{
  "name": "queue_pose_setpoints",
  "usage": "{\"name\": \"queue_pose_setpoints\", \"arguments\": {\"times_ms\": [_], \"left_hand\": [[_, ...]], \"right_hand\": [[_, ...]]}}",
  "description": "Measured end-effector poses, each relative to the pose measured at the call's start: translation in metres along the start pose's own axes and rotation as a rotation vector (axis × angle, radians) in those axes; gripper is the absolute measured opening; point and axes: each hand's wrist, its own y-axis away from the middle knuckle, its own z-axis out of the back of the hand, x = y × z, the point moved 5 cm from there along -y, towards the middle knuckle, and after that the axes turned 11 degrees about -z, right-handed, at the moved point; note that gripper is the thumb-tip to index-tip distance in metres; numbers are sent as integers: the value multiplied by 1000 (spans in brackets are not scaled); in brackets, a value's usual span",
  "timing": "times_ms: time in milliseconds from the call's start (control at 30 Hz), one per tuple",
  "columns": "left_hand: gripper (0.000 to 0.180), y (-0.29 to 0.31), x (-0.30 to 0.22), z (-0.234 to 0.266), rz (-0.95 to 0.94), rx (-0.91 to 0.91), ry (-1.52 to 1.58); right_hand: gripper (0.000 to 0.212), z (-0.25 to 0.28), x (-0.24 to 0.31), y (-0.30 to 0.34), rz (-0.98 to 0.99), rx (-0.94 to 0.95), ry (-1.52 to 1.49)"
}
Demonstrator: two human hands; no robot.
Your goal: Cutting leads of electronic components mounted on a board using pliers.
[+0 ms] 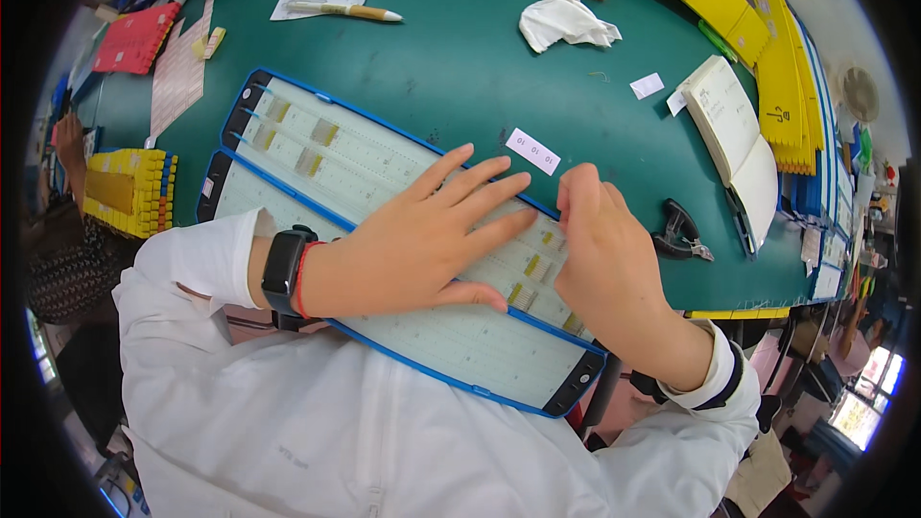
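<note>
A long blue-framed case [317, 200] lies opened out in two pale halves, slanting across the table's near edge. Thin strips [325, 132] with small yellowish and grey pieces sit in rows in its far half. My left hand [422, 240] rests flat over the middle of the case, fingers spread and nothing in them. At the right end of the far half, my right hand [604, 245] is closed, its thumb and index finger bent together. Whatever it may hold is hidden behind the fingers. A small white label [532, 152] lies just beyond the case.
On the green table [432, 58] lie a crumpled white cloth [568, 21], a pen [345, 11] on a paper sheet, an open notebook [734, 125] and a black hand tool [681, 232]. Yellow folders [782, 86] stand at the right. Yellow cards [129, 194] are stacked at left.
</note>
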Motion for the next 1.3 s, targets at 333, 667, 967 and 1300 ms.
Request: {"name": "queue_pose_setpoints", "arguments": {"times_ms": [333, 667, 967, 1300], "left_hand": [[86, -4, 6, -4, -36, -26, 31], [82, -7, 4, -6, -97, -101, 20], [80, -10, 16, 0, -65, -145, -46], [78, -11, 16, 4, -72, -167, 14]], "right_hand": [[41, 36, -39, 3, -105, -164, -154], [63, 31, -119, 27, -246, -425, -178], [56, 24, -116, 5, -327, -803, -179], [52, 24, -114, 7, -333, -819, -184]]}}
